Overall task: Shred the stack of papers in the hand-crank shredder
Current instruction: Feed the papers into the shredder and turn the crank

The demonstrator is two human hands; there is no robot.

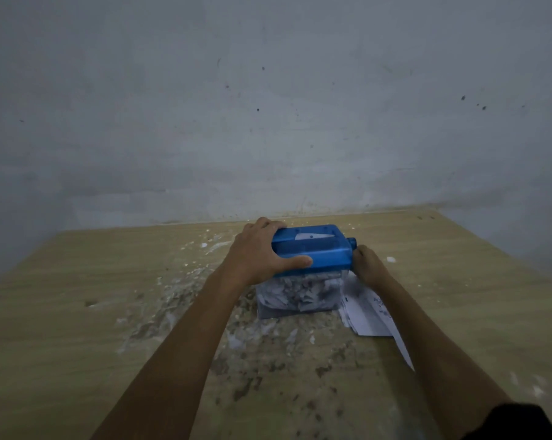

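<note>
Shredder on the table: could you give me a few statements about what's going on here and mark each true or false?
1. The left hand holds the blue shredder top. True.
2. The clear bin under it is empty. False: it is packed with paper shreds.
3. A stack of papers lies right of the shredder. True.
4. The right hand rests flat on the table. False: it is at the shredder's right end, by the crank.
</note>
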